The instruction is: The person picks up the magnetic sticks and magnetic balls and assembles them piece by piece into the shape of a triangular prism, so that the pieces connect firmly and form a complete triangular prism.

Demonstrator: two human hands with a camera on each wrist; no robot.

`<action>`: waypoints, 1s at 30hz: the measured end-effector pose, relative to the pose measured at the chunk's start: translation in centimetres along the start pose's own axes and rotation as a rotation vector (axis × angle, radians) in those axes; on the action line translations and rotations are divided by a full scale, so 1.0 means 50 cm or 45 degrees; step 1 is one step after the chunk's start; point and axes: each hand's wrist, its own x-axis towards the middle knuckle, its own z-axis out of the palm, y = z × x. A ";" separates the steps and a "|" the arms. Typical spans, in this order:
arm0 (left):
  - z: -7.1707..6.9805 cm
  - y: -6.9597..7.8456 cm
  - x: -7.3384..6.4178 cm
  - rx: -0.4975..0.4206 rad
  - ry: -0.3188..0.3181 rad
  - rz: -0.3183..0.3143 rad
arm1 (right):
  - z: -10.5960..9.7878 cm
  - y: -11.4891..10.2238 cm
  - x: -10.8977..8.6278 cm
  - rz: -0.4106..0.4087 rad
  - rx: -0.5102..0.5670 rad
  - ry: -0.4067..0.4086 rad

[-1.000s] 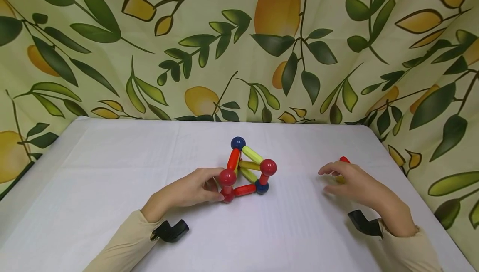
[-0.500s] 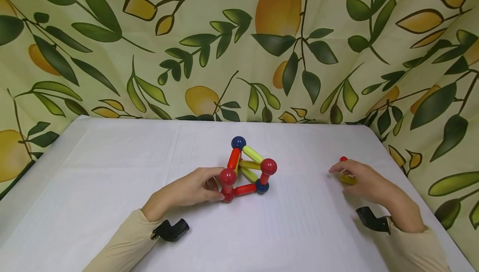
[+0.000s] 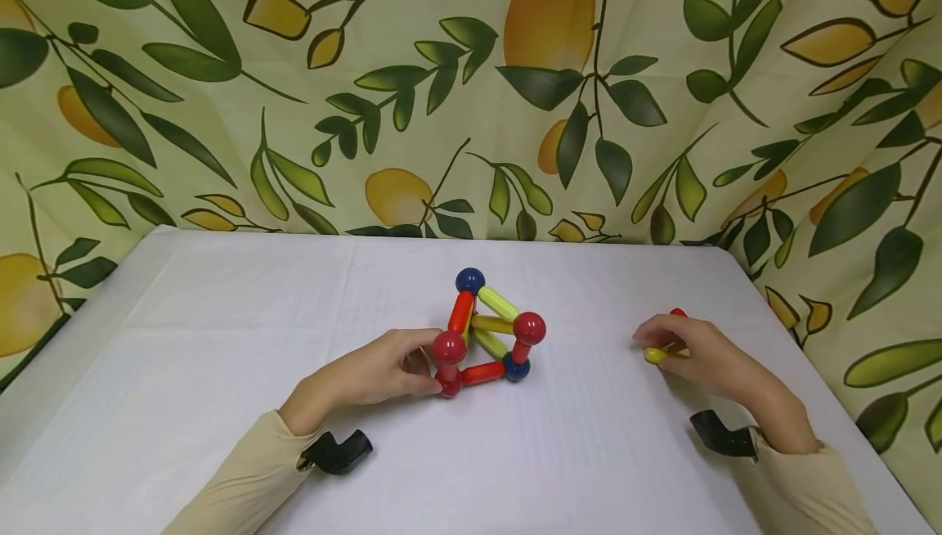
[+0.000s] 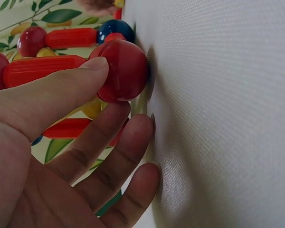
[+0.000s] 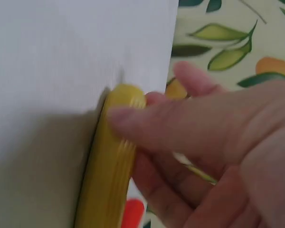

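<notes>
Mid-table stands a frame of coloured rods and balls. My left hand (image 3: 371,370) grips its near left corner: the thumb presses a lower red ball (image 4: 128,71), with fingers on the ball's other side. Above that corner is an upper red ball (image 3: 449,348), joined by a short red rod (image 4: 42,67). Blue balls (image 3: 470,280) mark other corners, and a second upper red ball (image 3: 529,328) sits at the right. Over at the table's right side, my right hand (image 3: 710,359) pinches a yellow rod (image 5: 107,166) between thumb and fingers, close to the cloth.
Partly hidden behind the right hand lies a red piece (image 3: 678,313). White cloth (image 3: 574,445) covers the table, whose right edge runs near the right arm. A curtain with a fruit and leaf print (image 3: 441,110) hangs behind.
My right hand first shifts right, over the yellow rod, then comes back left a little with the rod pinched and its tip showing. The left hand and the frame stay put.
</notes>
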 end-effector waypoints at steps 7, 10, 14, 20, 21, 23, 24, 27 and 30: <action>0.001 0.003 0.001 0.005 0.001 0.001 | -0.002 -0.012 0.000 0.040 0.021 -0.057; 0.001 0.003 0.001 0.002 0.000 -0.012 | -0.003 -0.009 -0.006 0.107 -0.024 -0.121; 0.001 0.000 -0.001 0.000 0.008 -0.021 | 0.003 -0.012 -0.006 0.096 -0.013 -0.183; 0.002 -0.003 -0.002 0.012 0.004 0.004 | 0.007 -0.056 -0.003 -0.013 0.058 -0.139; 0.002 -0.003 -0.001 0.015 0.003 0.009 | 0.007 -0.065 -0.003 -0.036 0.064 -0.130; 0.002 -0.004 -0.001 0.022 0.003 0.021 | 0.009 -0.084 -0.003 -0.098 0.087 -0.126; 0.001 -0.003 0.000 0.025 0.005 0.028 | 0.011 -0.093 -0.003 -0.125 0.094 -0.124; 0.001 -0.003 0.000 0.033 0.017 0.020 | 0.017 -0.118 -0.002 -0.184 0.099 -0.128; 0.001 -0.003 0.000 0.041 0.032 -0.011 | 0.023 -0.139 -0.002 -0.223 0.104 -0.119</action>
